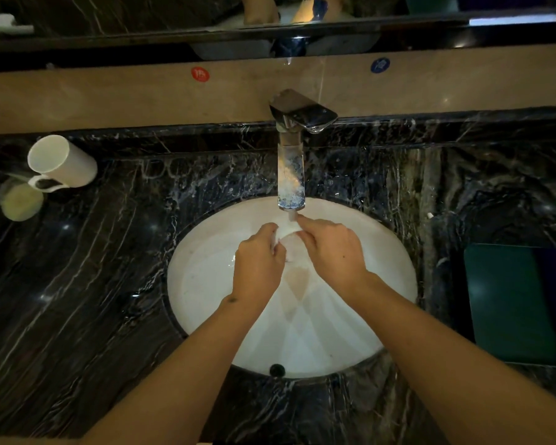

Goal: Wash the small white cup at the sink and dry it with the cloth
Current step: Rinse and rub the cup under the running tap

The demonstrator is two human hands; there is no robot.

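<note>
Over the white oval sink (206, 284), both hands hold the small white cup (286, 232) right under the spout of the chrome tap (291, 175). A short stream of water falls from the spout onto the cup. My left hand (259, 261) wraps the cup's left side. My right hand (331, 248) grips its right side, the forefinger reaching over the rim. Most of the cup is hidden between the fingers. A dark green cloth (514, 303) lies flat on the counter at the right.
The black marble counter (93, 300) surrounds the sink. A white mug (61, 162) stands at the far left, a yellowish round object (20, 200) in front of it. Red (200, 73) and blue (380, 65) stickers mark the beige ledge behind the tap.
</note>
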